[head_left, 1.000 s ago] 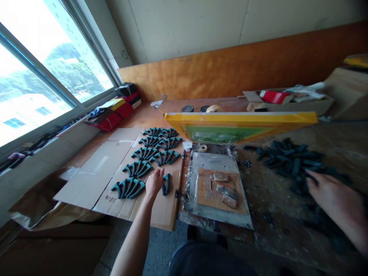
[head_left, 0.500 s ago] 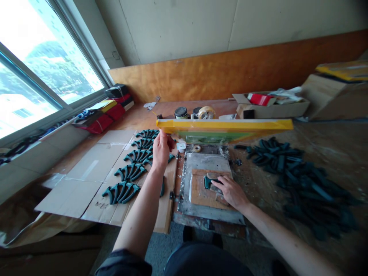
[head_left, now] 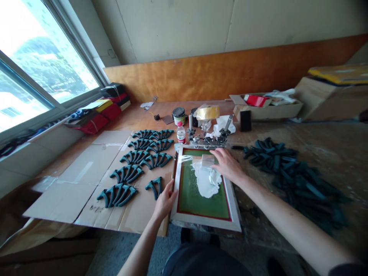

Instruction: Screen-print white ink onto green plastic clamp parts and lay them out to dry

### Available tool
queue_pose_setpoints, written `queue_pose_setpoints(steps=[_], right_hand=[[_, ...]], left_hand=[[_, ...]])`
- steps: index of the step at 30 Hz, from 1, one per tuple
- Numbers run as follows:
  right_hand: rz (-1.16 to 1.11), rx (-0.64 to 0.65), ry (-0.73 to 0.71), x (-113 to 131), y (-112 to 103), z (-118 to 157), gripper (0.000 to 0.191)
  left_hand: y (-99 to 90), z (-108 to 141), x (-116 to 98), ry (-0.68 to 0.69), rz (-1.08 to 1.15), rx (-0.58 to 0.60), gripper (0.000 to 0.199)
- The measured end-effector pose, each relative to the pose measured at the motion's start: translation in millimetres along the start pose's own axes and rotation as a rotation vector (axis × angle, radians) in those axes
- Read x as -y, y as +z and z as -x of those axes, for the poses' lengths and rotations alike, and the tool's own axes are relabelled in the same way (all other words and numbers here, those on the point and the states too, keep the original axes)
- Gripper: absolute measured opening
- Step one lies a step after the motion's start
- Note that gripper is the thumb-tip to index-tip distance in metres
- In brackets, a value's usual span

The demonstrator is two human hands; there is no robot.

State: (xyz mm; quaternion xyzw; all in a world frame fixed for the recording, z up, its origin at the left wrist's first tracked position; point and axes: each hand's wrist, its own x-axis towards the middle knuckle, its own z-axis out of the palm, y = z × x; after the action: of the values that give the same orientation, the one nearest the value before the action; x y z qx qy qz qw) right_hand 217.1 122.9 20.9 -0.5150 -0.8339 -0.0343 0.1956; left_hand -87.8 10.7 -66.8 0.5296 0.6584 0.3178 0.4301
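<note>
A framed green screen (head_left: 186, 203) lies flat on the bench, with white paste (head_left: 207, 184) spread over its upper middle. My left hand (head_left: 166, 200) is at the frame's left edge, fingers closed on it. Over the upper right of the screen, my right hand (head_left: 225, 165) reaches to a pale squeegee block (head_left: 207, 161), its fingers spread; whether they grip the block is unclear. Rows of dark green curved parts (head_left: 117, 194) lie on cardboard to the left. A loose pile of similar parts (head_left: 299, 172) is on the right.
Behind the screen are metal hinge clamps (head_left: 207, 142), a small bottle (head_left: 181, 133), a jar (head_left: 179, 115) and a tape roll (head_left: 207, 112). An open carton (head_left: 270, 111) stands at the back right. Cardboard (head_left: 83, 165) covers the left side.
The raised screen has come down flat over the base plate and the part on it. My left hand has moved down with the frame; my right hand has left the part and moved up to the block.
</note>
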Motion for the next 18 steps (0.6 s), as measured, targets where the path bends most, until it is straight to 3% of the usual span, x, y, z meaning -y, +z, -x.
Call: queue_pose_setpoints(steps=[2, 4, 9, 12, 14, 18], right_hand=[[0.033, 0.168, -0.032, 20.2, 8.6, -7.0, 0.022], [0.048, 0.272, -0.057, 32.2, 17.1, 3.7, 0.01], [-0.041, 0.308, -0.357, 30.7, 10.5, 55.1, 0.022], [-0.133, 0.383, -0.47, 24.7, -4.1, 57.7, 0.019], [-0.164, 0.361, -0.419, 24.6, -6.8, 51.4, 0.016], [-0.148, 0.111, -0.359, 31.3, 5.4, 59.7, 0.021]], left_hand=[[2.2, -2.5, 3.0, 0.003, -0.018, 0.004, 0.066], [1.4, -3.1, 3.2, 0.0, -0.011, 0.012, 0.064], [1.2, -3.0, 5.6, 0.001, 0.0, 0.005, 0.062], [2.6, -3.1, 6.4, -0.01, 0.005, -0.007, 0.06], [2.4, -2.6, 5.4, -0.016, 0.016, -0.012, 0.06], [0.1, -0.4, 2.0, -0.035, 0.08, 0.005, 0.062]])
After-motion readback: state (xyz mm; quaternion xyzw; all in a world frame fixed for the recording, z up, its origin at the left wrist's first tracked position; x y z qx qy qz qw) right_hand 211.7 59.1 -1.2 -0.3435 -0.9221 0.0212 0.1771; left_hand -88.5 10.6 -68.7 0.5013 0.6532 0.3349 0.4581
